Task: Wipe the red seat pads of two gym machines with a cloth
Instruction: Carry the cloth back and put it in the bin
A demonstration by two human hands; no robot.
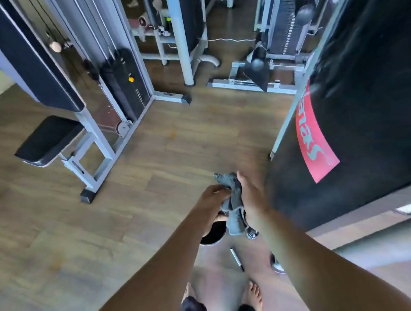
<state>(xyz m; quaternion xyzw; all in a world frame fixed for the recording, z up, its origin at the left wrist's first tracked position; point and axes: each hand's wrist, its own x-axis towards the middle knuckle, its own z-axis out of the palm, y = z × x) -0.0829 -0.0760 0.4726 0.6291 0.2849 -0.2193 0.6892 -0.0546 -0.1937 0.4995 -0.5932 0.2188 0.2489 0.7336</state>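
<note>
I hold a crumpled grey cloth (233, 201) in front of me with both hands, over the wooden floor. My left hand (211, 203) grips its left side with curled fingers. My right hand (252, 198) wraps around its right side, thumb pointing up; its fingers are hidden behind the cloth. No red seat pad shows plainly. The nearest machine (95, 94), at the left, has a black seat (47, 141) and a black back pad.
A black punching bag (366, 121) with a red label hangs close on my right. More grey-framed machines with weight stacks (286, 30) stand at the back. On the floor by my bare feet lie a black round object (212, 238) and a marker pen (237, 259).
</note>
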